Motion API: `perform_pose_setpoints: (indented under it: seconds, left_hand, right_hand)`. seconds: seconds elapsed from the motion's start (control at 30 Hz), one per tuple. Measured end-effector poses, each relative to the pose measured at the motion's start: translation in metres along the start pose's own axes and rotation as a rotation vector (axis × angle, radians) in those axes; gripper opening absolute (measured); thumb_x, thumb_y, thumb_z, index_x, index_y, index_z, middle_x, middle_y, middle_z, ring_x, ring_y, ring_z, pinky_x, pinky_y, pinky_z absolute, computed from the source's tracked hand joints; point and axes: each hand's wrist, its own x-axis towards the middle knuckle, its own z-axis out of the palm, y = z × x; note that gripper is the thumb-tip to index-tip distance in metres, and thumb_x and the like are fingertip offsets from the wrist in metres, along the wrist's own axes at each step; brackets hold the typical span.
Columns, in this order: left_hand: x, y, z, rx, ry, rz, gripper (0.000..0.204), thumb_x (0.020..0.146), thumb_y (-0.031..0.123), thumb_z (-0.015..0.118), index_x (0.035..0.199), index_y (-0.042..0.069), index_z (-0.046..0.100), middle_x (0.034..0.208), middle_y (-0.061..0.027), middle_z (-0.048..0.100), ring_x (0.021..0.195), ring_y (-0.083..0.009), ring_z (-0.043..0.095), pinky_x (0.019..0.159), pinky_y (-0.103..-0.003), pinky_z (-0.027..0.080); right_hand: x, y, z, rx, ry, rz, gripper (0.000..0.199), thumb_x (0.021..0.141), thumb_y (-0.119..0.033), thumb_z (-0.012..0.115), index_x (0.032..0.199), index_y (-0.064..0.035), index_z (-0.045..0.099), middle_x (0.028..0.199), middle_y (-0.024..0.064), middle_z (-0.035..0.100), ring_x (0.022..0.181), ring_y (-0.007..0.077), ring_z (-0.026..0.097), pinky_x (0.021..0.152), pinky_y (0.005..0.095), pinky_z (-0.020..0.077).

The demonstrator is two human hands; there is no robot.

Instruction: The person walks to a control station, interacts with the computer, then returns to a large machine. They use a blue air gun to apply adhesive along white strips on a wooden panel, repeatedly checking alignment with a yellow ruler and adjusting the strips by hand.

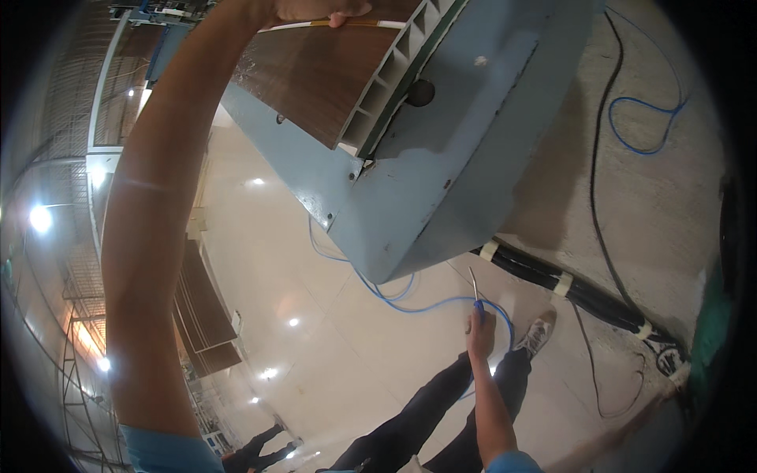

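At the upper edge my left hand [319,9] rests on a brown wood-grain hollow panel [323,83], one fingertip at a narrow white and orange strip [386,24]. Most of its fingers are cut off by the picture's edge, so its grip cannot be made out. The panel's near end shows a row of open cells. It lies on a blue-grey metal machine bed [465,142] with a round hole. Low beside my legs, my right hand [480,337] is closed around an air blow gun [475,285], its thin metal nozzle pointing up toward the machine.
A blue air hose [426,305] loops across the tiled floor near my shoe [538,334]. Thick black taped cables [528,268] run from beneath the machine to the right. More blue hose [643,150] lies farther right. Stacked brown panels [205,315] stand at left; another person's legs [256,449] show below.
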Motion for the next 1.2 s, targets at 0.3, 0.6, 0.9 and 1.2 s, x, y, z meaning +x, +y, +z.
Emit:
perform_pose_setpoints:
  seconds: [0.3,0.6,0.9,1.2]
  left_hand:
    - [-0.024,-0.017,0.044,-0.057,0.412,0.142,0.072,0.085,0.005,0.050,0.157,0.003,0.040,0.139,-0.0277,0.062,0.132,-0.0418,0.058,0.112,-0.043,0.044]
    - [-0.045,-0.010,0.072,0.000,0.615,0.021,0.065,0.088,0.008,0.053,0.151,-0.003,0.042,0.122,-0.0280,0.069,0.122,-0.0402,0.062,0.112,-0.048,0.042]
    - [-0.045,-0.060,0.129,-0.194,1.000,0.238,0.065,0.084,-0.002,0.052,0.148,-0.005,0.044,0.120,-0.0142,0.073,0.124,-0.0341,0.060,0.116,-0.046,0.036]
    - [-0.037,-0.060,0.158,-0.483,1.070,0.191,0.068,0.080,-0.006,0.046,0.148,0.000,0.047,0.124,-0.0132,0.073,0.126,-0.0342,0.059,0.113,-0.045,0.041]
  right_hand:
    - [-0.016,-0.210,-0.129,0.246,0.236,-0.300,0.034,0.104,-0.035,0.064,0.108,-0.0013,0.068,0.091,0.0040,0.065,0.086,0.0135,0.062,0.081,0.0298,0.0479]
    - [-0.002,-0.547,-0.093,-0.227,-0.134,-0.826,0.038,0.096,-0.023,0.067,0.127,0.0001,0.069,0.103,0.0037,0.070,0.097,0.0142,0.062,0.095,0.0312,0.0450]
    - [0.037,-0.589,0.003,-0.553,-0.363,-1.094,0.045,0.088,-0.017,0.059,0.131,-0.0093,0.068,0.126,0.0046,0.072,0.103,0.0115,0.062,0.094,0.0271,0.0453]
    - [0.053,-0.591,0.015,-0.735,-0.247,-1.159,0.046,0.083,-0.015,0.059,0.127,-0.0047,0.067,0.123,0.0129,0.075,0.119,0.0300,0.068,0.102,0.0360,0.0489]
